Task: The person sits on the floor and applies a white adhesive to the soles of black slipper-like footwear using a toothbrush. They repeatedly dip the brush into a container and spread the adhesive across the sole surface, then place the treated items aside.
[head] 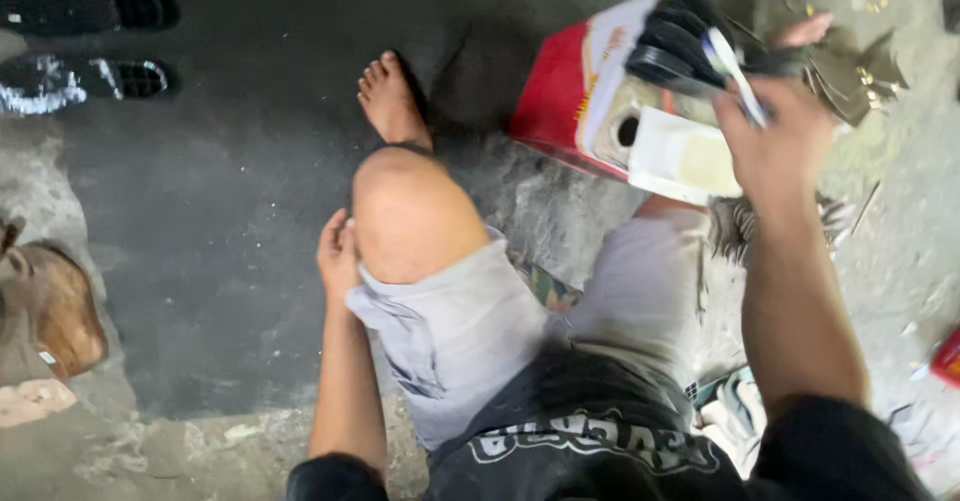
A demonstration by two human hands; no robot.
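My right hand [775,146] is raised over my right knee and grips a black ribbed piece [672,46] with a thin white strip [735,76] across it; a pale square pad [683,156] hangs just below the hand. My left hand [336,251] rests against the outside of my bent left knee [400,206] and holds nothing that I can see. I sit low on a dark grey floor [230,211] in grey shorts, with my bare left foot [390,101] stretched forward.
A red and white box [565,91] with a round hole lies ahead of my right knee. Dark sandals [90,46] sit at the far left. A brown rounded object [55,321] lies at the left edge. Scraps litter the floor at right.
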